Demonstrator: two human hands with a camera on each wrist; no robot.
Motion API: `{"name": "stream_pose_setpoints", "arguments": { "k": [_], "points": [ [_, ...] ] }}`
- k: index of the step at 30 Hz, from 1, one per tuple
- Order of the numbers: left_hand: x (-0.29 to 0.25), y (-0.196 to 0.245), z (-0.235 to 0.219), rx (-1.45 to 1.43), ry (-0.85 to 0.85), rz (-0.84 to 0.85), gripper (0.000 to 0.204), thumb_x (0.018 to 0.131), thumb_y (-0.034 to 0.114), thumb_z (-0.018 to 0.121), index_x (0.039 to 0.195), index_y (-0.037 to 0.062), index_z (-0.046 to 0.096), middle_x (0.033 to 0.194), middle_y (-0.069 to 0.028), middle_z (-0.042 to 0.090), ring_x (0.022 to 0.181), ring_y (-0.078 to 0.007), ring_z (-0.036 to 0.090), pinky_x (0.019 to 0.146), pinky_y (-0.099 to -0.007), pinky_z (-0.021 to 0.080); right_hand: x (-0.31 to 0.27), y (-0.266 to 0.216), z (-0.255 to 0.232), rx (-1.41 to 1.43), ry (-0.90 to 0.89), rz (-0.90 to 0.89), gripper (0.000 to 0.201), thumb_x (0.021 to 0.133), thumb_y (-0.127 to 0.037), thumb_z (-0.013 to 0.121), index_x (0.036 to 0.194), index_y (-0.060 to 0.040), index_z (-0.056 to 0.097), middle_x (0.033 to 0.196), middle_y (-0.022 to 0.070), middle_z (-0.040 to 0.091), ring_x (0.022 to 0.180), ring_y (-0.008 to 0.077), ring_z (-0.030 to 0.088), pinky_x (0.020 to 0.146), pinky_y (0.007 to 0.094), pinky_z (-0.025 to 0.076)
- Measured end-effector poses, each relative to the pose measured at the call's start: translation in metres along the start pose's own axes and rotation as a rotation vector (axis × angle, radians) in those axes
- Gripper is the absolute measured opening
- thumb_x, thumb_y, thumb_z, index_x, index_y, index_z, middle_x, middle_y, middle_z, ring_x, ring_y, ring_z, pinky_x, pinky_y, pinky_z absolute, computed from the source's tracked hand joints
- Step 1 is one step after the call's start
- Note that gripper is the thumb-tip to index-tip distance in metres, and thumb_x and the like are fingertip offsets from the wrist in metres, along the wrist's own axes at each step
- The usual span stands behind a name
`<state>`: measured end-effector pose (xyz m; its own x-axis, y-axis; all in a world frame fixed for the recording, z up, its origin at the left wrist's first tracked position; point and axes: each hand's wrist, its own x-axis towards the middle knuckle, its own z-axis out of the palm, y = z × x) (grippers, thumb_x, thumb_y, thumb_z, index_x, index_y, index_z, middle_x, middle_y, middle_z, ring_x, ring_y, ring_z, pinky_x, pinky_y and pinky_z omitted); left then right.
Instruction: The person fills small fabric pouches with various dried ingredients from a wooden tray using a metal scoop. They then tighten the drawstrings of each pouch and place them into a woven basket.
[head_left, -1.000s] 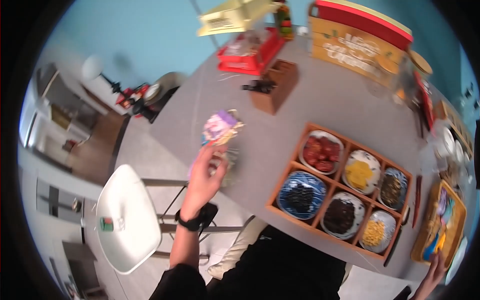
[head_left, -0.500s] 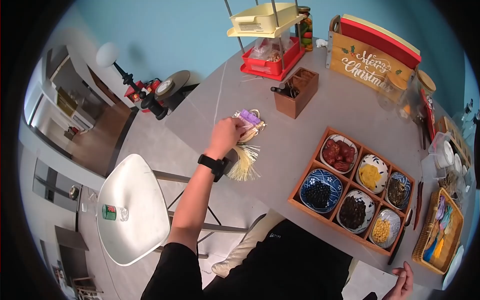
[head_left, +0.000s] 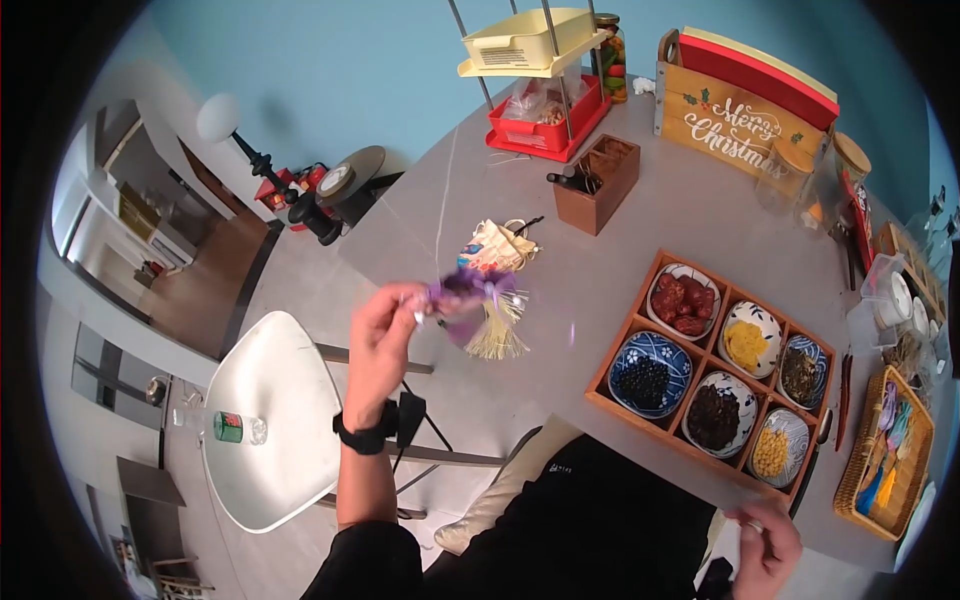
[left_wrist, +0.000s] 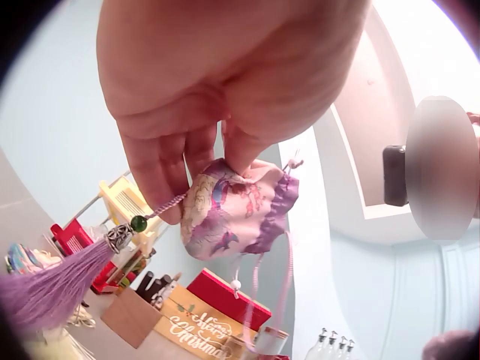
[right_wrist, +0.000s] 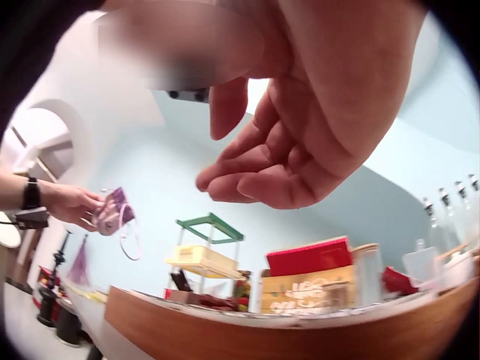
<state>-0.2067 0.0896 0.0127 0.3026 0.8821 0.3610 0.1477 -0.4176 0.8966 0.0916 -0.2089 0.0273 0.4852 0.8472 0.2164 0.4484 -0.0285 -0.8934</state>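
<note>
My left hand [head_left: 385,325] pinches a pink and purple drawstring pouch [left_wrist: 240,214] between thumb and fingers, above the left part of the table. A green bead [left_wrist: 139,223] and a long purple tassel [left_wrist: 56,289] dangle from one end of the pouch, while pale cords with white beads hang from its gathered mouth. Beyond it on the table lies a cream patterned pouch [head_left: 497,243], beside a pale yellow tassel [head_left: 495,335]. My right hand [head_left: 765,550] is at the table's front edge, its fingers loosely curled around nothing.
Right of centre, a divided wooden tray [head_left: 620,395] holds several small bowls of dried ingredients. A wicker basket [head_left: 855,480] with coloured tassels stands at far right. Behind are a brown wooden box [head_left: 605,190] and a tiered rack [head_left: 530,45]. A white chair [head_left: 265,375] stands left.
My left hand reached the pouches, gripped the purple one and lifted it toward me, uncovering the cream pouch. My right hand moved left from the wicker basket to the front edge.
</note>
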Motion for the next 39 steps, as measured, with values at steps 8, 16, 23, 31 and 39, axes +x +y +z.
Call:
{"name": "stream_pose_setpoints", "arguments": {
  "k": [8,16,23,31,39],
  "points": [
    [-0.051,0.029,0.059,-0.147,-0.415,-0.006,0.012,0.093,0.006,0.056,0.098,-0.0014,0.065,0.102,-0.0165,0.068,0.095,-0.0249,0.065,0.083,-0.0346,0.051,0.050,-0.025,0.078,-0.080,-0.179,-0.376,0.046,0.066,-0.021,0.083,0.106,-0.0081,0.066,0.111,0.0125,0.056,0.096,0.0269,0.056,0.083,0.0352,0.044],
    [-0.069,0.023,0.101,-0.143,-0.610,0.003,0.012,0.093,0.003,0.055,0.098,-0.0004,0.065,0.104,-0.0158,0.067,0.092,-0.0255,0.066,0.081,-0.0339,0.052,0.032,0.001,0.088,-0.448,-0.035,-0.375,0.027,0.070,-0.016,0.077,0.094,-0.0109,0.065,0.096,0.0017,0.051,0.080,0.0237,0.048,0.068,0.0352,0.039],
    [-0.085,0.013,0.116,-0.306,-0.594,-0.246,0.013,0.099,0.007,0.045,0.101,-0.0029,0.054,0.102,-0.0159,0.065,0.078,-0.0168,0.065,0.068,-0.0282,0.055,0.021,0.012,0.086,-0.351,-0.012,-0.298,0.023,0.072,-0.010,0.076,0.093,-0.0094,0.066,0.093,0.0030,0.056,0.075,0.0234,0.051,0.066,0.0343,0.041],
    [-0.077,-0.005,0.116,-0.443,-0.587,-0.453,0.019,0.102,0.015,0.041,0.107,-0.0006,0.049,0.095,-0.0102,0.060,0.072,-0.0160,0.063,0.058,-0.0277,0.055,0.020,0.027,0.089,-0.054,-0.070,-0.184,0.028,0.076,0.003,0.068,0.103,-0.0052,0.063,0.085,0.0066,0.058,0.078,0.0263,0.053,0.069,0.0366,0.043],
    [-0.076,-0.025,0.112,-0.643,-0.604,-0.472,0.019,0.102,0.019,0.043,0.110,0.0027,0.048,0.090,-0.0062,0.058,0.066,-0.0132,0.060,0.048,-0.0249,0.051,0.022,0.019,0.078,0.043,-0.024,-0.123,0.024,0.076,0.006,0.067,0.098,-0.0026,0.065,0.083,0.0088,0.059,0.075,0.0270,0.055,0.066,0.0362,0.045]
  ]
}}
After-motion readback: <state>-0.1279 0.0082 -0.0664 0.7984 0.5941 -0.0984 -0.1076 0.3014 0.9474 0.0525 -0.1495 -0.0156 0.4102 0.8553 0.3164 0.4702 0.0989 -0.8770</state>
